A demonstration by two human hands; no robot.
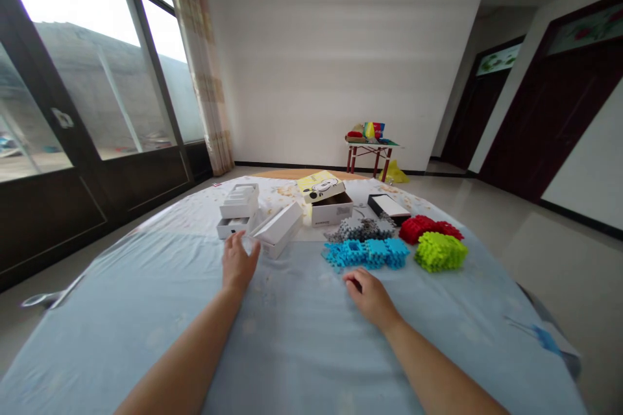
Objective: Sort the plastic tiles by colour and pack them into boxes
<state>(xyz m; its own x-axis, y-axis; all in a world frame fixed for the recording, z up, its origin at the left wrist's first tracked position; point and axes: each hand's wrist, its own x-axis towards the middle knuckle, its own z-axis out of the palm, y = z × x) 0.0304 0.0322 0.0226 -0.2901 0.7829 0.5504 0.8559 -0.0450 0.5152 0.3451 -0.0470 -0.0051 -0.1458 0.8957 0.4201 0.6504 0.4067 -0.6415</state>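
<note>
My left hand [239,260] is open, its fingers apart, just in front of a stack of white boxes [238,211] and beside a long white box [280,228]. My right hand [370,297] is curled with thumb and forefinger close together, just in front of a row of blue interlocking pieces [367,253]; what it holds, if anything, is too small to make out. Behind the blue pieces lie grey ones [363,228]. To their right are a red pile [422,229] and a lime-green pile [440,251].
A white box [331,213] with a tilted yellow lid [321,187] stands mid-table, and a black-and-white box [388,207] lies to its right. Everything rests on a round table with a light blue cloth [287,331]. A small table [374,144] stands by the wall.
</note>
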